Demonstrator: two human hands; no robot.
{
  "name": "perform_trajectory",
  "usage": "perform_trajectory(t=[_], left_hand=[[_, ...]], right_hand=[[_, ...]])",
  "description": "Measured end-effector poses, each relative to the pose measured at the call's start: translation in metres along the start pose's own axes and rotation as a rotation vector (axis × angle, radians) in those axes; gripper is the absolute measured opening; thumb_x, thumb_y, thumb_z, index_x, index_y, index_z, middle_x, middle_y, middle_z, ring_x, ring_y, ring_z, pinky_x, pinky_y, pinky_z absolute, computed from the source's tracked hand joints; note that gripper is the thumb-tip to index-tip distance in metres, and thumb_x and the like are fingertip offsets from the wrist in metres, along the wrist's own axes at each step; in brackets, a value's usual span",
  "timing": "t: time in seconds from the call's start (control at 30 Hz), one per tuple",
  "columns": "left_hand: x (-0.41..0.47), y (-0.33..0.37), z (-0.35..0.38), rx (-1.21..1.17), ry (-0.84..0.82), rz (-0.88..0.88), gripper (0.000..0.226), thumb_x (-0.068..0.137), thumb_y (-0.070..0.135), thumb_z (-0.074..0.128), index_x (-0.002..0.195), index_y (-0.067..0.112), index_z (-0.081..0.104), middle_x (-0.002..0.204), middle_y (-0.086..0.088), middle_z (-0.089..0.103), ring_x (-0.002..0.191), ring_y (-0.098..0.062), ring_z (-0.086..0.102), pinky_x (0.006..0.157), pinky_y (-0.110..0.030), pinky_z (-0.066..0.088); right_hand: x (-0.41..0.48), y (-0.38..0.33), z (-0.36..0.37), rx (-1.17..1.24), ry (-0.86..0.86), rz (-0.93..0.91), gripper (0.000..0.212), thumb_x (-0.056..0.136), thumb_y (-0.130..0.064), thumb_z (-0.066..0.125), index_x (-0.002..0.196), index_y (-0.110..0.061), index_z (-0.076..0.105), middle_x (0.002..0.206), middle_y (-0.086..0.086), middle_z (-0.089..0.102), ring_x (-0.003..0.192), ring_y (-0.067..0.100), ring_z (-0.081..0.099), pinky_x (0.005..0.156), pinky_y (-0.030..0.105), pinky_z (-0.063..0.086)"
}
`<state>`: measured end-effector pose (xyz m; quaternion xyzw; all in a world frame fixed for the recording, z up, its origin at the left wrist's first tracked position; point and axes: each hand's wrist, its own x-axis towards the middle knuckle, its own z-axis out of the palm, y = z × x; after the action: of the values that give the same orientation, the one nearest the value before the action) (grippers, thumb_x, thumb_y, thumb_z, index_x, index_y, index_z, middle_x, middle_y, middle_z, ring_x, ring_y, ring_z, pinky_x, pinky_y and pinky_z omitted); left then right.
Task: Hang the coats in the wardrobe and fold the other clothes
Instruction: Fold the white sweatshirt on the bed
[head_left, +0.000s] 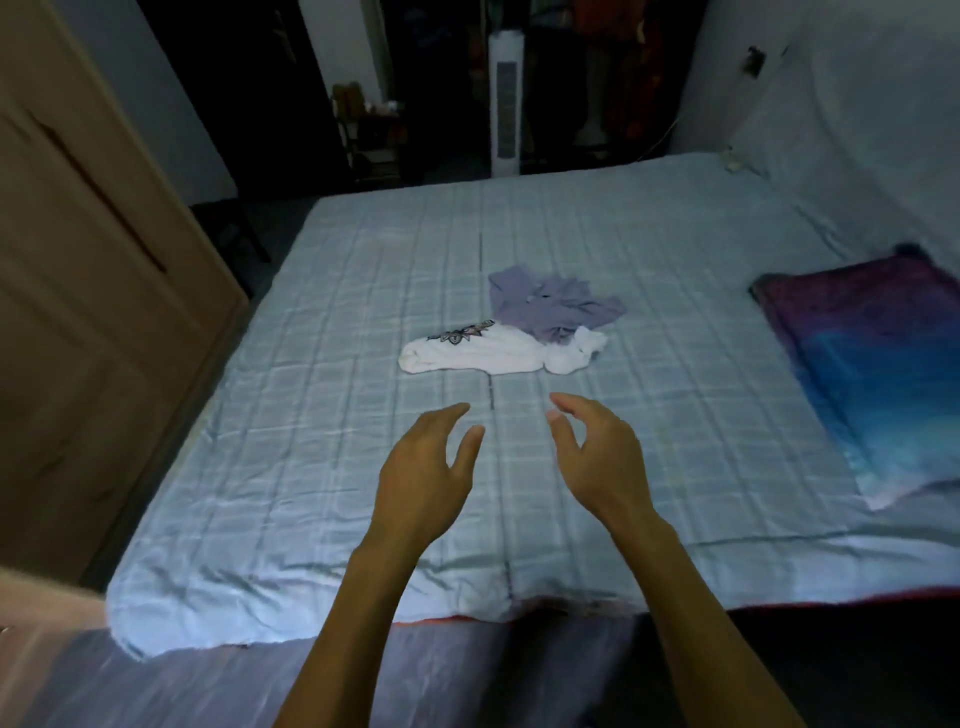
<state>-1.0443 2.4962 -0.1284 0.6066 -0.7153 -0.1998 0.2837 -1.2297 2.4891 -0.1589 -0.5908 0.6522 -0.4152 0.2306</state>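
A white garment with a dark printed pattern lies crumpled in the middle of the bed. Behind it, touching it, lies a crumpled lilac-grey garment. My left hand and my right hand hover side by side over the sheet, a little short of the white garment. Both have relaxed, spread fingers and hold nothing. The wooden wardrobe stands shut at the left.
A blue and purple pillow lies at the bed's right side. A white tower fan stands beyond the far edge, beside a dark shelf with small items. The wall runs along the right. A narrow gap separates bed and wardrobe.
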Motion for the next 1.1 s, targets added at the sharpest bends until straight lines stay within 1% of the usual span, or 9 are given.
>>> perform_trajectory(t=[0.13, 0.23, 0.37, 0.5, 0.7, 0.83, 0.87, 0.97, 1.1], left_hand=[[0.029, 0.038, 0.034, 0.012, -0.01, -0.016, 0.042, 0.095, 0.043, 0.046, 0.13, 0.022, 0.054, 0.132, 0.005, 0.056, 0.121, -0.01, 0.05, 0.094, -0.015, 0.03], [0.048, 0.051, 0.056, 0.041, -0.045, -0.01, 0.042, 0.095, 0.043, 0.047, 0.129, 0.021, 0.055, 0.132, 0.004, 0.056, 0.121, -0.012, 0.051, 0.094, -0.016, 0.031], [0.077, 0.051, 0.078, 0.018, -0.073, -0.059, 0.045, 0.094, 0.048, 0.044, 0.128, 0.021, 0.056, 0.13, 0.003, 0.057, 0.118, -0.013, 0.052, 0.094, -0.022, 0.037], [0.116, 0.039, 0.101, -0.025, -0.102, -0.068, 0.047, 0.094, 0.05, 0.041, 0.129, 0.022, 0.054, 0.131, 0.002, 0.056, 0.12, -0.014, 0.051, 0.099, -0.031, 0.04], [0.189, -0.001, 0.124, -0.023, -0.168, -0.046, 0.046, 0.094, 0.046, 0.047, 0.13, 0.019, 0.054, 0.134, 0.0, 0.054, 0.123, -0.016, 0.048, 0.1, -0.028, 0.035], [0.234, -0.037, 0.131, -0.02, -0.193, -0.082, 0.059, 0.087, 0.059, 0.041, 0.128, 0.019, 0.056, 0.131, 0.0, 0.057, 0.12, -0.017, 0.051, 0.098, -0.031, 0.038], [0.244, -0.046, 0.134, -0.005, -0.201, -0.09, 0.062, 0.085, 0.06, 0.039, 0.128, 0.019, 0.056, 0.131, -0.001, 0.057, 0.12, -0.017, 0.051, 0.098, -0.031, 0.039], [0.271, -0.07, 0.14, 0.014, -0.212, -0.116, 0.064, 0.085, 0.061, 0.037, 0.127, 0.018, 0.057, 0.131, -0.001, 0.058, 0.12, -0.018, 0.052, 0.098, -0.031, 0.038], [0.304, -0.101, 0.157, 0.004, -0.24, -0.181, 0.063, 0.085, 0.061, 0.036, 0.127, 0.019, 0.058, 0.131, -0.001, 0.058, 0.12, -0.018, 0.052, 0.099, -0.03, 0.038]], right_hand=[[0.02, 0.043, -0.044, 0.053, 0.055, 0.092, 0.027, 0.096, -0.028, 0.052, 0.118, -0.019, 0.064, 0.12, -0.003, 0.064, 0.111, 0.012, 0.057, 0.094, 0.022, 0.04], [0.032, 0.063, -0.054, 0.072, 0.052, 0.134, 0.028, 0.096, -0.031, 0.051, 0.118, -0.019, 0.064, 0.12, -0.003, 0.063, 0.11, 0.011, 0.057, 0.092, 0.019, 0.038], [0.05, 0.081, -0.057, 0.054, 0.011, 0.143, 0.029, 0.096, -0.032, 0.051, 0.119, -0.02, 0.064, 0.12, -0.005, 0.063, 0.11, 0.008, 0.057, 0.091, 0.014, 0.036], [0.082, 0.097, -0.055, -0.024, -0.015, 0.158, 0.029, 0.097, -0.034, 0.05, 0.119, -0.023, 0.063, 0.12, -0.008, 0.063, 0.111, 0.005, 0.056, 0.092, 0.014, 0.036], [0.152, 0.103, -0.027, -0.192, -0.088, 0.151, 0.029, 0.096, -0.031, 0.052, 0.119, -0.019, 0.063, 0.12, -0.005, 0.064, 0.111, 0.008, 0.057, 0.092, 0.013, 0.035], [0.202, 0.097, 0.01, -0.277, -0.178, 0.127, 0.029, 0.096, -0.031, 0.051, 0.12, -0.02, 0.063, 0.12, -0.006, 0.063, 0.106, 0.0, 0.053, 0.087, -0.002, 0.027], [0.214, 0.097, 0.02, -0.29, -0.205, 0.119, 0.029, 0.096, -0.031, 0.051, 0.12, -0.019, 0.063, 0.12, -0.006, 0.063, 0.106, 0.002, 0.054, 0.088, 0.0, 0.028], [0.243, 0.099, 0.048, -0.34, -0.288, 0.102, 0.031, 0.097, -0.032, 0.05, 0.121, -0.017, 0.063, 0.121, -0.003, 0.064, 0.109, 0.01, 0.058, 0.092, 0.013, 0.035], [0.282, 0.112, 0.085, -0.369, -0.378, 0.138, 0.032, 0.097, -0.034, 0.049, 0.121, -0.019, 0.063, 0.122, -0.002, 0.064, 0.11, 0.012, 0.058, 0.093, 0.017, 0.038]])
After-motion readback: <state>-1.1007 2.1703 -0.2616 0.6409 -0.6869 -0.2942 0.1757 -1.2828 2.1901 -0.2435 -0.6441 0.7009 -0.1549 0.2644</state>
